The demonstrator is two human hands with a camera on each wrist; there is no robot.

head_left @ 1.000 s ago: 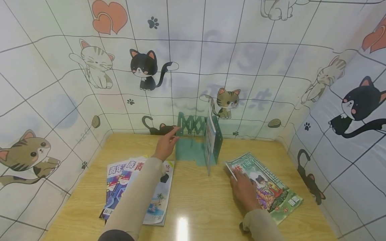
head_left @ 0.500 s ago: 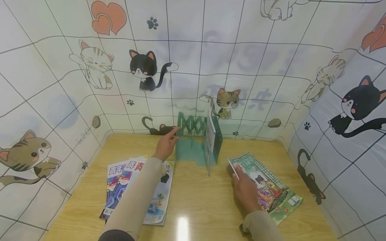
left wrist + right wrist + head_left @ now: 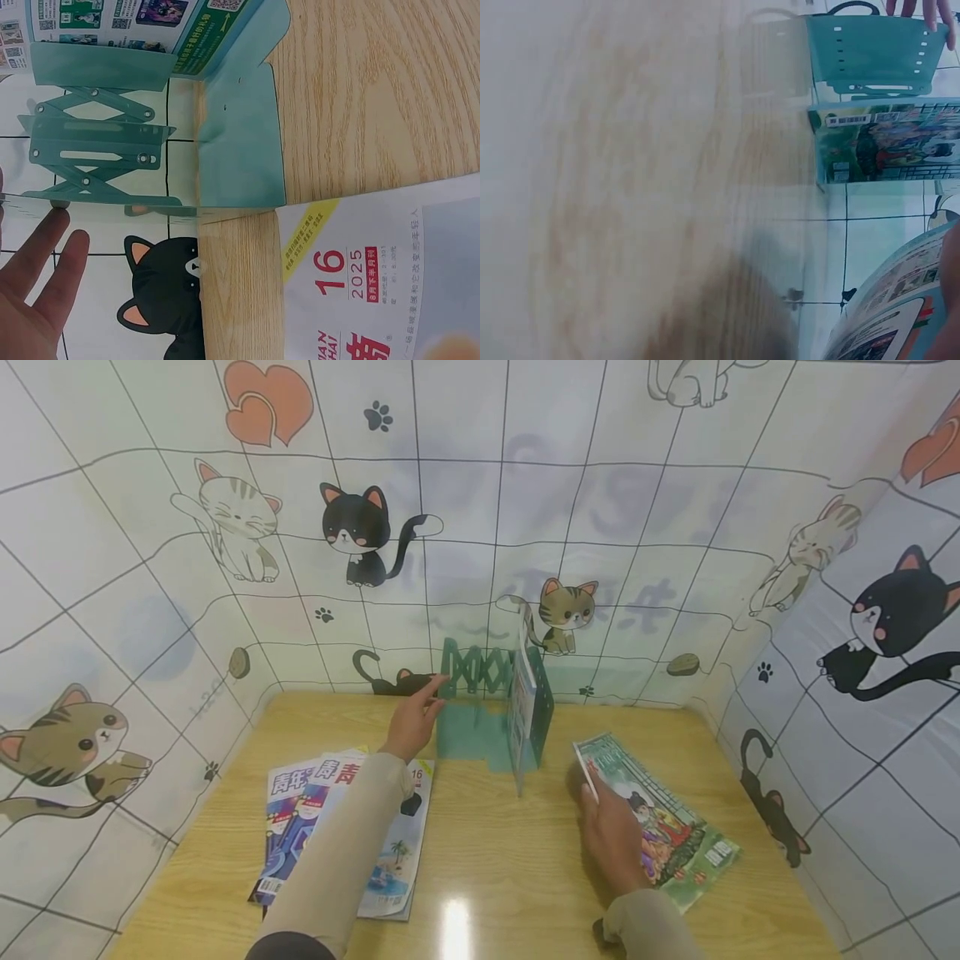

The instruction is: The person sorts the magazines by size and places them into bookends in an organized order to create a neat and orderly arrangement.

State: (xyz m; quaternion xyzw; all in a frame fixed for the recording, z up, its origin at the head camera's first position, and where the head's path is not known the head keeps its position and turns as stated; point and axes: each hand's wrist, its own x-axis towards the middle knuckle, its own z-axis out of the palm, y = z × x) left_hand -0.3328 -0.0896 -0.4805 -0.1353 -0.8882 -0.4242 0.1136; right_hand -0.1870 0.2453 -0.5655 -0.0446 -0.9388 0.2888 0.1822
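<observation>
A teal metal expandable bookend [image 3: 472, 727] stands near the back wall, its crossed links open between two side panels. My left hand [image 3: 412, 718] touches the edge of its left panel with extended fingers, which the left wrist view also shows. A magazine [image 3: 519, 718] stands on edge against the right panel. My right hand [image 3: 611, 831] grips the left edge of a green illustrated magazine [image 3: 675, 827], thumb on the cover and fingers mostly hidden beneath. That edge is raised off the table. Only part of this magazine shows in the right wrist view, at the lower right.
Several magazines [image 3: 405, 860] lie fanned on the left of the wooden table [image 3: 495, 860], partly under my left forearm. Walls with cat drawings [image 3: 480, 510] enclose the table at the back and sides.
My right hand has shifted slightly right and lifted the green magazine's left edge higher, with its far corner moving up and right in view. The left hand and the bookend have stayed still.
</observation>
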